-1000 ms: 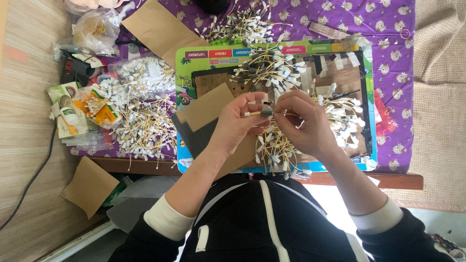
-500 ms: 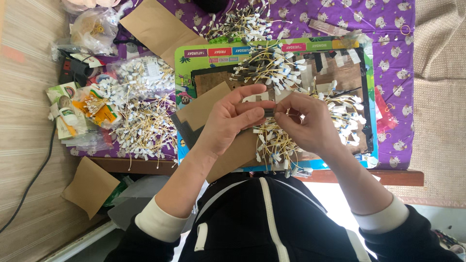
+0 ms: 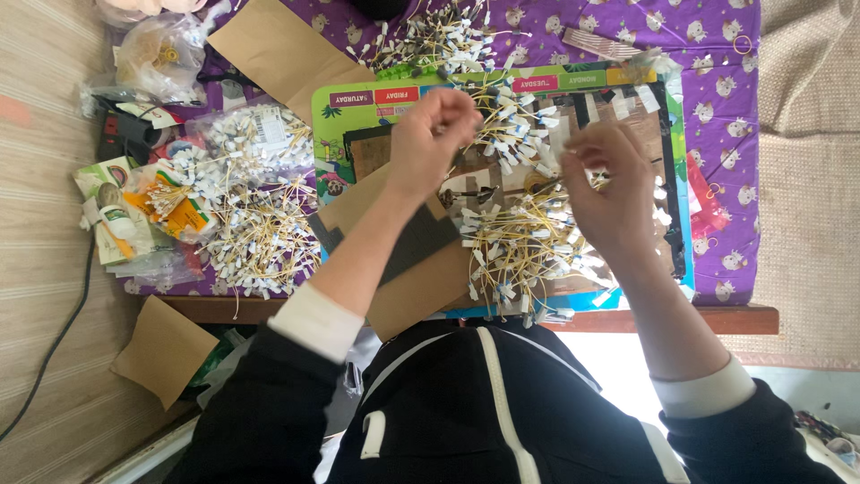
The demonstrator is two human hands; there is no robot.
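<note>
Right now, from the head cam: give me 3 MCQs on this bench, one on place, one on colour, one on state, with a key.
1. Where is the brown envelope?
A. top left of the table
B. under the right hand
C. on the floor at right

2. What colour is the tablecloth?
A. green
B. purple
C. grey

3. How are the hands?
A. flat on the table
B. clasped together
C. raised and apart

Key:
1 A, it lies above the left hand, by the tag piles.
2 B, purple with small animal prints.
3 C, the left hand and right hand are lifted over the board, fingers pinched, with a gap between them.
</note>
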